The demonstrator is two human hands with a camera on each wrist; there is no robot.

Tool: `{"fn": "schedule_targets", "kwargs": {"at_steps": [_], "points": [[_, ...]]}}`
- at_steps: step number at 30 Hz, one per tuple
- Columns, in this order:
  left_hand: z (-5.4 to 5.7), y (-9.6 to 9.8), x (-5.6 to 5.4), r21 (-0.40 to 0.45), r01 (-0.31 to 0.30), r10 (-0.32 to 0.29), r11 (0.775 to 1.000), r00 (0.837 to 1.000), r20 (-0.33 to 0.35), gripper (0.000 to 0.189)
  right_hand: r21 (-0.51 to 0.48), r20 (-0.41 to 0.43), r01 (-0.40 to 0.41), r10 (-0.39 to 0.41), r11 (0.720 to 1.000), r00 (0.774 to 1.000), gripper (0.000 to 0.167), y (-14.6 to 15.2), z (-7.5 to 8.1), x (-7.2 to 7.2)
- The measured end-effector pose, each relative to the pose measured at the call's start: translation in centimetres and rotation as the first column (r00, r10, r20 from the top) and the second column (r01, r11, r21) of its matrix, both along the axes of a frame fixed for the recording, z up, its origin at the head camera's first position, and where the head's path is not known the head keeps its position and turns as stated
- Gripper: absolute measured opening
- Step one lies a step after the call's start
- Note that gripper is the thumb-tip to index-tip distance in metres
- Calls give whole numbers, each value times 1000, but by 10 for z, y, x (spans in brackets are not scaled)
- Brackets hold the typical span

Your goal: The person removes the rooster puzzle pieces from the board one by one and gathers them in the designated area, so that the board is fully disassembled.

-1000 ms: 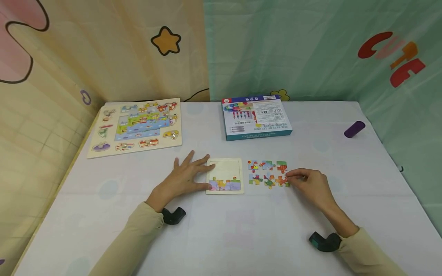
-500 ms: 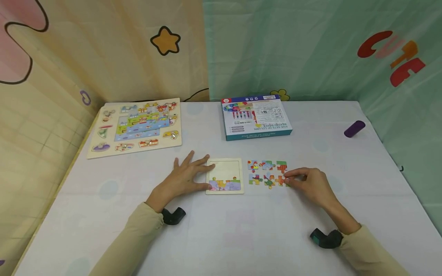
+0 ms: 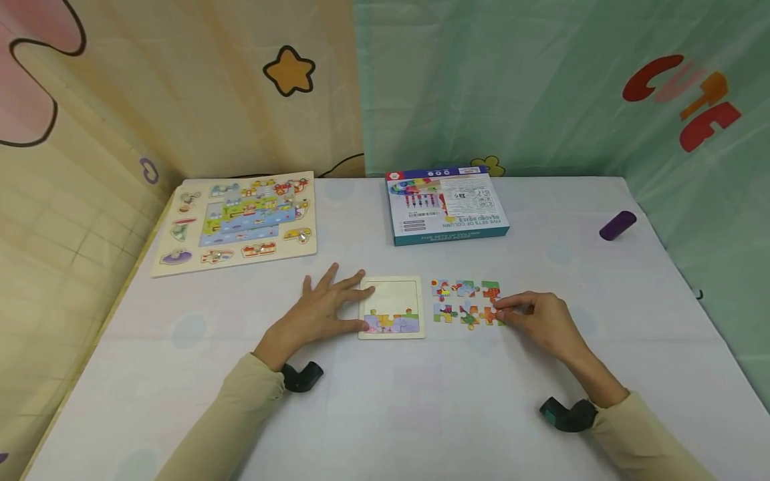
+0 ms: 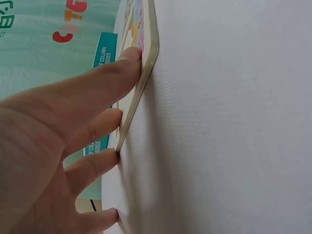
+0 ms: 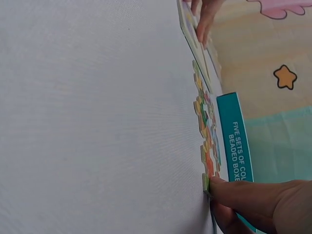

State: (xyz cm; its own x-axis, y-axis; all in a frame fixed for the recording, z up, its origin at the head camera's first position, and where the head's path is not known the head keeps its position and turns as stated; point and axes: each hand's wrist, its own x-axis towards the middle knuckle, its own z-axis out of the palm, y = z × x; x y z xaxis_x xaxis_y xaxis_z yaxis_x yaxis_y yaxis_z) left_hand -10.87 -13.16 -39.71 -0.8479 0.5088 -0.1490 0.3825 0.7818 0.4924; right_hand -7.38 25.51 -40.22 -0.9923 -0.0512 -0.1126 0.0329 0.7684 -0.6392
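My left hand (image 3: pixel 325 307) lies with fingers spread at the left side of a small wooden puzzle tray (image 3: pixel 391 336). Its thumb rests on the tray's lower left edge, and other fingertips touch the left rim (image 4: pixel 134 102). A row of joined pieces (image 3: pixel 394 323) fills the bottom of the tray. Right of it, loose jigsaw pieces (image 3: pixel 466 288) lie in two rows of three. With thumb and index finger, my right hand (image 3: pixel 544 324) pinches the lower right jigsaw piece (image 3: pixel 488 315), orange and green, at its right side. That piece is partly covered by the fingertips.
Behind the tray stands a flat teal and white box (image 3: pixel 448 207) of beads. A wooden knob puzzle board (image 3: pixel 234 255) with picture cards on it lies at the back left. At the far right is a purple cylinder (image 3: pixel 617 226). Curtains hang along the table's back and sides.
My right hand has shifted slightly left along the lower right piece, its fingertips a little further over it. The left hand and tray have stayed in place.
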Motion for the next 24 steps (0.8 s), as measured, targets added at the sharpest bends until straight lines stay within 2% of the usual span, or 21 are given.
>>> {"fn": "schedule_targets", "kwargs": {"at_steps": [10,16,20,24], "points": [[5,-4,0,-41,55,-54,998,998,30,78,-27,-7,30,-30,999,1000,16,-1,1,2],[6,-6,-1,-68,98,-98,993,995,11,84,-34,-70,73,-75,997,995,17,0,5,3],[6,-5,-1,-72,96,-96,993,995,6,85,-66,-81,49,-54,997,995,18,-11,7,1],[5,-5,-1,-70,91,-90,993,996,11,86,-94,-96,-25,16,995,995,18,-34,8,-2]]}}
